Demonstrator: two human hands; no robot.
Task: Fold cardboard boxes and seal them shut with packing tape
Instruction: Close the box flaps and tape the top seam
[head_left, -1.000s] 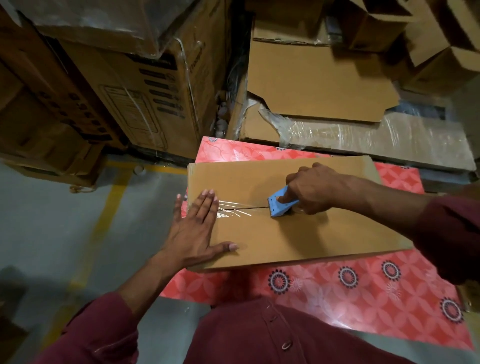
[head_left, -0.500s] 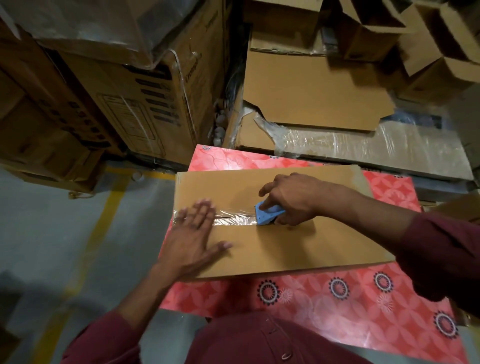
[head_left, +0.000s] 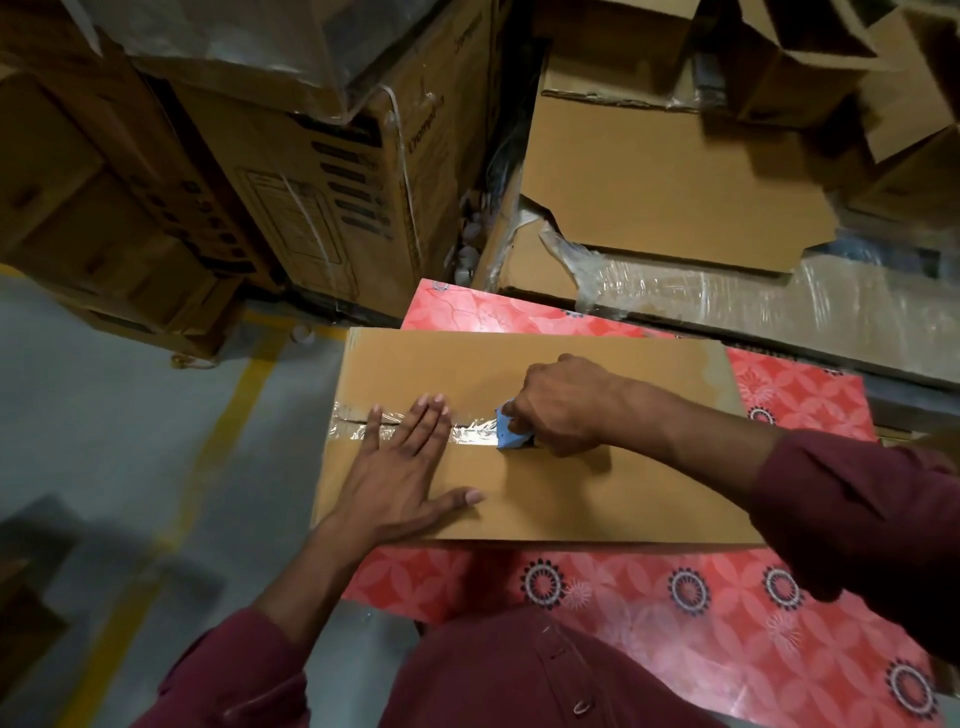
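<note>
A closed brown cardboard box (head_left: 597, 499) lies on a table with a red patterned cover (head_left: 701, 623). Clear packing tape (head_left: 470, 432) runs along the left part of its top seam. My left hand (head_left: 405, 467) presses flat on the box over the taped seam, fingers straight. My right hand (head_left: 561, 405) grips a blue tape dispenser (head_left: 506, 431) at the middle of the seam, with most of the dispenser hidden under the hand.
Large printed cartons (head_left: 311, 182) are stacked at the back left. Flattened cardboard (head_left: 675, 171) and plastic-wrapped bundles (head_left: 779, 306) lie behind the table, with open boxes (head_left: 810, 62) at the top right. A grey floor with a yellow line (head_left: 228, 415) is on the left.
The strip of tape on the seam has grown longer to the right. My left hand has slid onto the taped seam and presses it. The right hand keeps hold of the dispenser.
</note>
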